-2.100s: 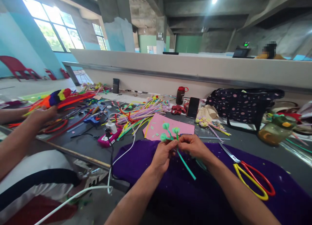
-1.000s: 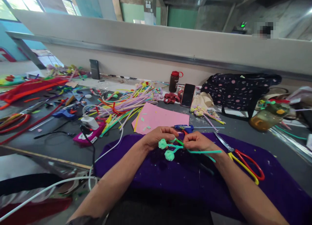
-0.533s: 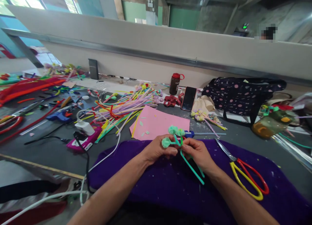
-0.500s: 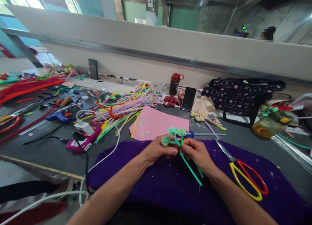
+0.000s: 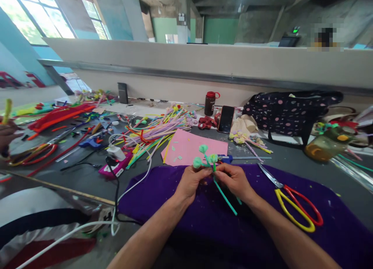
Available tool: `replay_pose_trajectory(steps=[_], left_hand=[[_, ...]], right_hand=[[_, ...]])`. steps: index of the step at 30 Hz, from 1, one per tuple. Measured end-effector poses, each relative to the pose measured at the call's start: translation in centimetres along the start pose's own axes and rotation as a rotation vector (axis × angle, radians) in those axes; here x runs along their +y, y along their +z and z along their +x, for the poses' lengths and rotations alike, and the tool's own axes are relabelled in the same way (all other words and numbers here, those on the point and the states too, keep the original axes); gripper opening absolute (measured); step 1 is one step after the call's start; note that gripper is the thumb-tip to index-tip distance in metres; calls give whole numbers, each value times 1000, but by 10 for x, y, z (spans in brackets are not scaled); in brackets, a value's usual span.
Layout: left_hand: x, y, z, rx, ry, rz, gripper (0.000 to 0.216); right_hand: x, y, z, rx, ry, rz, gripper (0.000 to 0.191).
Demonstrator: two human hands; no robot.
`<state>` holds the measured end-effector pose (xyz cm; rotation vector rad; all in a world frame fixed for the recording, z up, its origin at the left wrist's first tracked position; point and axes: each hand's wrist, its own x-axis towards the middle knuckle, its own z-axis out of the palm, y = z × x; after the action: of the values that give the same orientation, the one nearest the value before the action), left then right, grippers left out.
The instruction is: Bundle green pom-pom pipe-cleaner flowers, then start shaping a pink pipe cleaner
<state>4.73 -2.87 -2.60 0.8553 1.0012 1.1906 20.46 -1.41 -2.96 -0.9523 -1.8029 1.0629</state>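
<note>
Both of my hands meet over the purple cloth (image 5: pixel 163 189), holding a small bunch of green pipe-cleaner flowers (image 5: pixel 203 149). My left hand (image 5: pixel 190 180) is closed around the stems from the left. My right hand (image 5: pixel 233 177) pinches them from the right, just below a pale green bloom (image 5: pixel 213 158). Three fuzzy round heads stick up above the fingers, and turquoise stem ends (image 5: pixel 225 197) hang down over the cloth. The exact grip on the stems is partly hidden by my fingers. Scissors (image 5: pixel 294 201) with red and yellow handles lie right of my right forearm.
A pink sheet (image 5: pixel 198 144) and a heap of coloured pipe cleaners (image 5: pixel 169 125) lie ahead. A purple power strip (image 5: pixel 116 166) with cables sits to the left. Behind stand a bottle (image 5: pixel 210 106), a phone (image 5: pixel 226 119) and a dark bag (image 5: pixel 288 115). Another person's hand (image 5: pixel 8 135) shows at the far left.
The view has swung left, bringing another person's hand into sight. One green flower head now stands higher and apart from the other two. Both hands still hold the bunch.
</note>
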Motion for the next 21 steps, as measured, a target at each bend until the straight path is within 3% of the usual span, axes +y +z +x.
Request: replay_pose_trajectory(steps=[12,21], left_hand=[[8,21,24,24,114,-25,22],[-4,19,37,-91,-76,-42,29]], right_hand=[[6,-13,14,82,129,236,25],[11,-20,18,102,183,245,25]])
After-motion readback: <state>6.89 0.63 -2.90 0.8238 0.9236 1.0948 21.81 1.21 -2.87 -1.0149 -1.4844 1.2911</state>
